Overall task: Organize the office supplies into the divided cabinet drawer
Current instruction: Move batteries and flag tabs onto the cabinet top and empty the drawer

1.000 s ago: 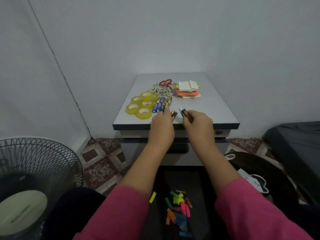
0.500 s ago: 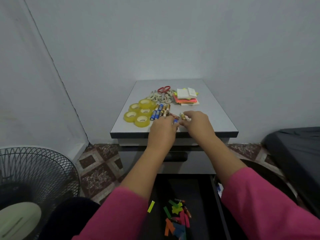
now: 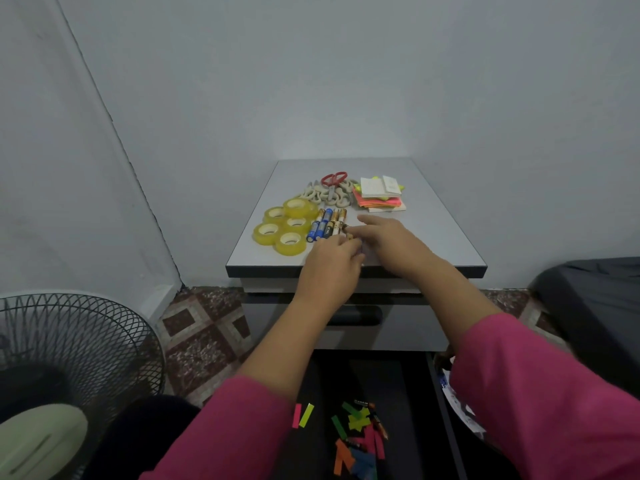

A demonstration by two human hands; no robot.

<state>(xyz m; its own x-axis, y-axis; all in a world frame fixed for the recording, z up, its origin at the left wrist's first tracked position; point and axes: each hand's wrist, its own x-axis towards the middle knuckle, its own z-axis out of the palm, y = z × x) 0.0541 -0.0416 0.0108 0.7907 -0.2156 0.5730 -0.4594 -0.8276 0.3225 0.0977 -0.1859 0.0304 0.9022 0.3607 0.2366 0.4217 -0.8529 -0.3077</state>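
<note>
Yellow tape rolls (image 3: 286, 226), red scissors (image 3: 333, 180)

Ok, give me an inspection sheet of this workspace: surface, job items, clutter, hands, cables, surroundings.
Surface: grey cabinet top, items grouped at its left and back.
Job's things: five tape rolls; batteries in a row; red scissors on pale clips; sticky notes stacked.
Clutter: coloured paper strips in the open drawer below.
Grippers: left hand and right hand meet at the batteries' near end; grip unclear.
Cables: nothing seen.
Surroundings: fan on the left, tiled floor.
</note>
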